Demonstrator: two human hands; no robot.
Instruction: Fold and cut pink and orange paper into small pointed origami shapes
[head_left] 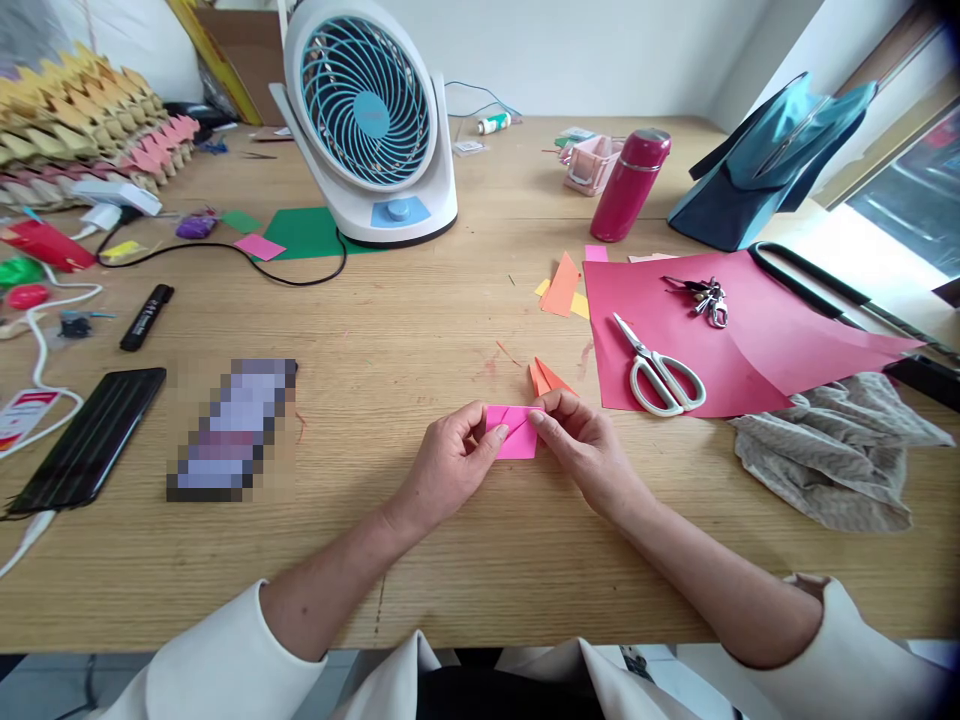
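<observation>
A small pink paper square [517,443] is held up between my two hands over the wooden table [450,570]. A diagonal crease or slit runs across it. My left hand [459,452] pinches its left side, thumb on the front face. At the upper right corner, my right hand [581,435] grips it between thumb and index finger. Just behind the paper, a folded orange paper piece [550,378] lies on the table, close to my right fingers. White-handled scissors [660,375] rest to the right on a large red paper sheet [720,355].
A fan [367,120] stands at the back, with green paper [300,232] beside it. A red thermos [631,187], keys [709,300], a blue bag [757,170] and a grey cloth [840,450] are on the right. Leftward lie a phone [236,430], a black tablet-like device [90,435] and a marker [147,318].
</observation>
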